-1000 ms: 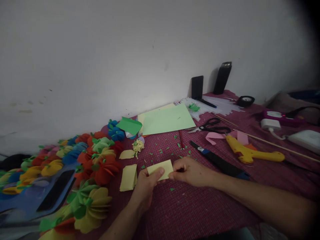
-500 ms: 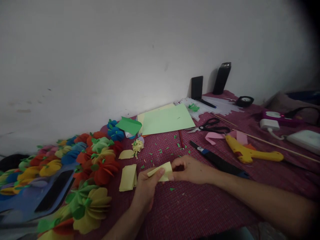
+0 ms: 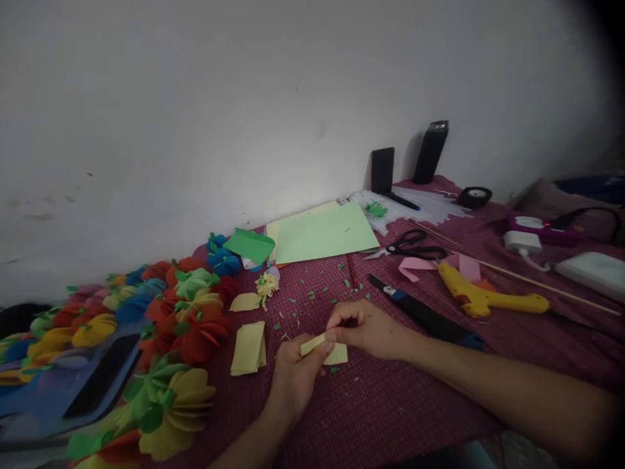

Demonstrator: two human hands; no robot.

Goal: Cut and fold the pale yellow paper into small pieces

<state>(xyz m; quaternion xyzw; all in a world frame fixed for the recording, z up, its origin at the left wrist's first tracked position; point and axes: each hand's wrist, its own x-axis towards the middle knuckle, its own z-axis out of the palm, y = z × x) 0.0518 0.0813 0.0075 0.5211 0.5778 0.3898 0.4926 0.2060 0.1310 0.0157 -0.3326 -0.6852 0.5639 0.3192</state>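
A small piece of pale yellow paper (image 3: 336, 354) is held above the tablecloth, one edge of it folded over. My left hand (image 3: 296, 374) grips its left side, thumb on top. With thumb and fingertips pinched together, my right hand (image 3: 366, 330) holds the folded edge beside my left thumb. Left of my hands lies a stack of yellow paper pieces (image 3: 248, 348). Behind that stack are a rounded yellow cutout (image 3: 245, 301) and a small heap of yellow paper shreds (image 3: 267, 286). Green paper scraps (image 3: 311, 295) are scattered over the cloth.
Colourful paper pumpkins (image 3: 202, 332) crowd the left side. Light green sheets (image 3: 325, 236) lie at the back. To the right are scissors (image 3: 415, 246), a utility knife (image 3: 430, 316), a yellow glue gun (image 3: 483, 296), a wooden stick (image 3: 537, 284) and a power strip (image 3: 532, 225).
My left hand has moved slightly right with the yellow paper. My right fingertips have shifted from the paper's right edge to its upper folded edge, near my left thumb.
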